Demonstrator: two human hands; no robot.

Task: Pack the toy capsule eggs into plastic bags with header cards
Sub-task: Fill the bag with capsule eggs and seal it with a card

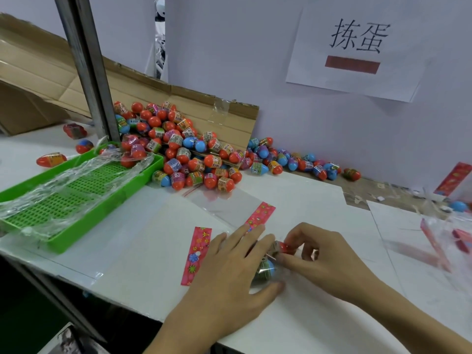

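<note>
Your left hand (229, 272) lies with straight fingers over a blue capsule egg (265, 270) on the near white table (306, 195), while your right hand (324, 256) pinches a red egg (284, 246) just beside it. Two pink floral header cards (196, 254) and a clear bag (224, 203) lie just left and beyond. The egg pile (184, 149) sits far left, and the wall sign (357, 47) reads "拣蛋".

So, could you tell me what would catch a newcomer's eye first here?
The heap of capsule eggs, mostly orange and blue, spilling from a cardboard box at the table's back. Next, the bright green tray at the left, and near the front the left hand and right hand working eggs into a clear bag.
</note>
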